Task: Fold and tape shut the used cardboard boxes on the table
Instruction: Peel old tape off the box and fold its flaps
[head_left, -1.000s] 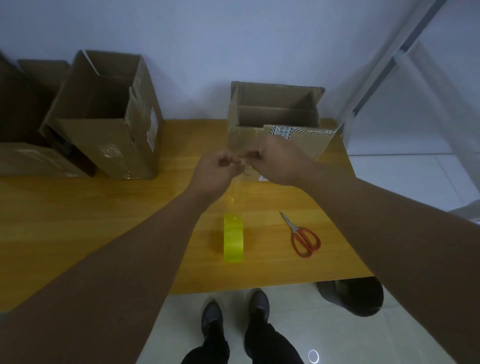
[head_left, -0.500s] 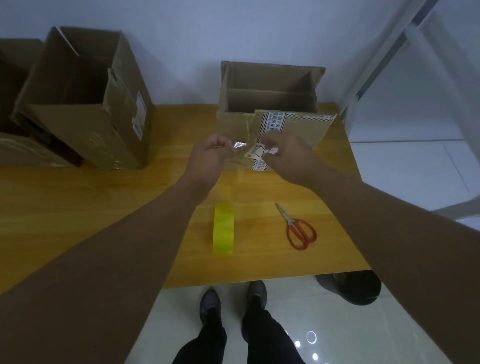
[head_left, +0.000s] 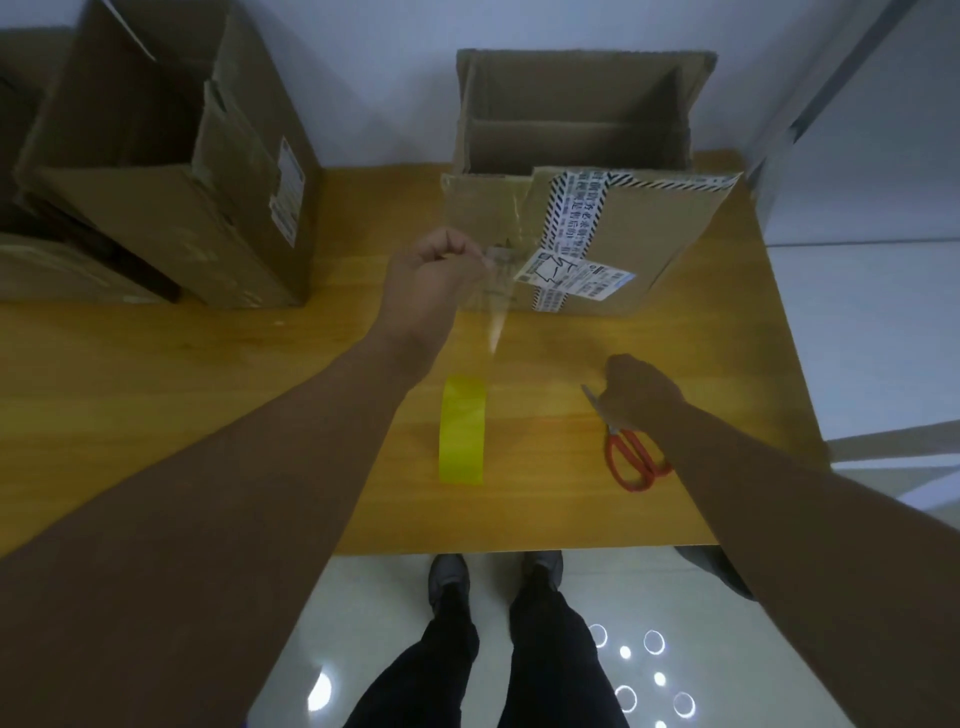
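Box (head_left: 613, 244) closure requires a cut strip (head_left: 496, 312): it is pinched above the roll (head_left: 462, 430) by fingers of the left hand (head_left: 431, 275) and should be held taut. Scissors (head_left: 631, 457), right of the roll, are covered by the right hand (head_left: 641, 395), whose finger state cannot be told. Behind the roll, the box stands open, front flap hanging, old tape attached.

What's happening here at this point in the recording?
A person's left hand pinches a strip of clear tape above the upright yellow tape roll on the wooden table. The right hand is down on the red-handled scissors; its grip is unclear. The brown cardboard box with striped tape behind stands open.
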